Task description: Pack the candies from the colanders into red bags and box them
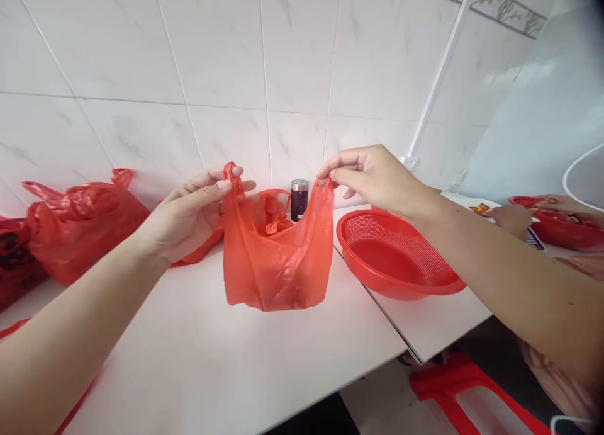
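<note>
A thin red plastic bag [278, 265] hangs upright between my two hands, above the white table. My left hand [191, 211] pinches its left handle between thumb and fingers. At the other side my right hand [363, 174] grips the right handle with the fingertips. The bag looks flat, its bottom edge level over the tabletop. Behind it, partly covered, lie crumpled red plastic [278, 211] and a dark jar with a silver lid [299, 201]. Just right of the bag is a red perforated basket [401, 284], partly hidden by my right forearm.
Full red plastic bags [89, 224] stand along the wall at the left. A seam splits the white tables [283, 366]. At the far right a co-worker's hands [512, 220] are near a red basin [573, 233]. A red plastic stool [453, 384] is below the table edge.
</note>
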Action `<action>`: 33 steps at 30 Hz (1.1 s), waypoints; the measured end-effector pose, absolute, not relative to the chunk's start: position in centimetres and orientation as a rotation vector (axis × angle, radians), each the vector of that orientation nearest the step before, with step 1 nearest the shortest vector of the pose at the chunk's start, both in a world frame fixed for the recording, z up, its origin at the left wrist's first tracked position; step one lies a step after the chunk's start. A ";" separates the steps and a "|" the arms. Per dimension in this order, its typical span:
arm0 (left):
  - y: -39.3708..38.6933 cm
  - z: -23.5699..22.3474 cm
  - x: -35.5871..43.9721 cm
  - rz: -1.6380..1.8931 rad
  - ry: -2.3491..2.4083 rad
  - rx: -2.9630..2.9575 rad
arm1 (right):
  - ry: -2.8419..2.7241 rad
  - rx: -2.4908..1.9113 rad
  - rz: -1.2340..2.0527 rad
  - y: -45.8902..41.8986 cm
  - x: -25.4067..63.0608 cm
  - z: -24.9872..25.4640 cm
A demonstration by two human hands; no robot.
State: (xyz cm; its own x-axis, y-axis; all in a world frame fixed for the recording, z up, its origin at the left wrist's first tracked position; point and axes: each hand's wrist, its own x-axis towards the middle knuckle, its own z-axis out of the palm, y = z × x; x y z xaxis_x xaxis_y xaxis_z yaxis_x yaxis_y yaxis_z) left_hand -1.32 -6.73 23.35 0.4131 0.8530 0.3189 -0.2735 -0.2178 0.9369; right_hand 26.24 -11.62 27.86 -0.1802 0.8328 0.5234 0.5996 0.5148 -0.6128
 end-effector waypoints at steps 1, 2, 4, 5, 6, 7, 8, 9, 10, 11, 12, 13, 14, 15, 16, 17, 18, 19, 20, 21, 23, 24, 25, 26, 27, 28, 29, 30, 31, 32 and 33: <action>-6.8 23.6 -1.1 1.080 0.550 1.456 | -1.891 -1.148 0.345 -11.5 25.7 28.1; -6.9 23.9 -0.8 1.010 0.571 1.494 | -1.914 -1.112 0.351 -11.3 25.0 28.4; -7.0 24.3 0.2 0.843 0.664 1.599 | -2.023 -1.032 0.396 -10.8 23.6 28.8; -7.0 24.4 0.8 0.752 0.708 1.661 | -2.096 -0.989 0.438 -10.4 22.8 29.0; -7.0 24.4 1.5 0.662 0.745 1.719 | -2.165 -0.944 0.487 -10.1 22.0 29.0; -6.9 24.3 2.1 0.587 0.773 1.766 | -2.221 -0.901 0.532 -9.7 21.3 29.0; -6.7 24.1 2.7 0.535 0.790 1.794 | -2.252 -0.864 0.561 -9.4 20.7 28.7; -6.5 23.9 3.1 0.513 0.807 1.796 | -2.257 -0.838 0.567 -9.0 20.2 28.3; -6.3 23.6 3.4 0.521 0.835 1.773 | -2.236 -0.826 0.543 -8.6 19.9 27.8; -6.0 23.3 3.6 0.551 0.868 1.731 | -2.196 -0.824 0.494 -8.1 19.8 27.0; -5.8 23.0 3.6 0.587 0.897 1.677 | -2.154 -0.831 0.431 -7.7 19.9 26.1; -5.6 22.7 3.5 0.616 0.920 1.621 | -2.120 -0.849 0.377 -7.2 20.2 25.1; -5.5 22.5 3.4 0.636 0.939 1.571 | -2.102 -0.874 0.355 -6.7 20.5 24.0; -5.4 22.3 3.3 0.648 0.953 1.532 | -2.096 -0.905 0.368 -6.2 20.9 23.0; -5.3 22.2 3.1 0.657 0.955 1.505 | -2.094 -0.934 0.407 -5.9 21.3 22.1; -5.3 22.1 3.0 0.662 0.946 1.490 | -2.086 -0.955 0.456 -5.7 21.6 21.4; -5.4 22.0 2.9 0.667 0.934 1.485 | -2.064 -0.965 0.498 -5.6 21.9 20.8; -5.4 22.0 2.9 0.673 0.924 1.485 | -2.027 -0.961 0.517 -5.6 22.0 20.5; -5.4 21.9 2.8 0.680 0.916 1.489 | -1.985 -0.949 0.510 -5.8 22.0 20.3; -5.5 21.8 2.8 0.684 0.913 1.493 | -1.955 -0.940 0.488 -6.0 21.9 20.3; -5.4 21.7 2.7 0.675 0.914 1.508 | -1.946 -0.972 0.418 -6.4 21.5 20.4; -5.3 21.6 2.6 0.669 0.913 1.520 | -1.964 -1.021 0.382 -6.5 21.3 20.6; -5.1 21.4 2.5 0.664 0.909 1.533 | -1.986 -1.082 0.349 -6.5 21.1 20.7; -4.9 21.3 2.5 0.665 0.910 1.542 | -1.999 -1.136 0.324 -6.5 21.0 20.9; -4.7 21.1 2.4 0.679 0.918 1.546 | -1.992 -1.170 0.308 -6.3 21.0 21.1; -4.5 20.9 2.3 0.702 0.928 1.551 | -1.962 -1.179 0.301 -6.1 21.0 21.3; -4.3 20.8 2.2 0.731 0.935 1.554 | -1.919 -1.164 0.298 -5.9 21.2 21.6; -4.1 20.6 2.1 0.760 0.935 1.554 | -1.881 -1.135 0.297 -5.8 21.3 21.8; -3.9 20.4 2.0 0.785 0.928 1.551 | -1.858 -1.109 0.301 -5.6 21.5 22.0; -3.8 20.3 2.0 0.802 0.916 1.546 | -1.861 -1.098 0.309 -5.5 21.6 22.0; -3.7 20.2 1.9 0.809 0.906 1.539 | -1.892 -1.105 0.320 -5.5 21.6 22.0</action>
State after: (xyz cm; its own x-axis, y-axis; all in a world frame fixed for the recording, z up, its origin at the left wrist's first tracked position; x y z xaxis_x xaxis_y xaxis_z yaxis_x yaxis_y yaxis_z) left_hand 1.92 -3.74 20.22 0.4708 0.8820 0.0195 0.1188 -0.0853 0.9892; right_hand 21.57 -5.46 21.98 -0.2017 0.7976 0.5685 0.5665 0.5685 -0.5965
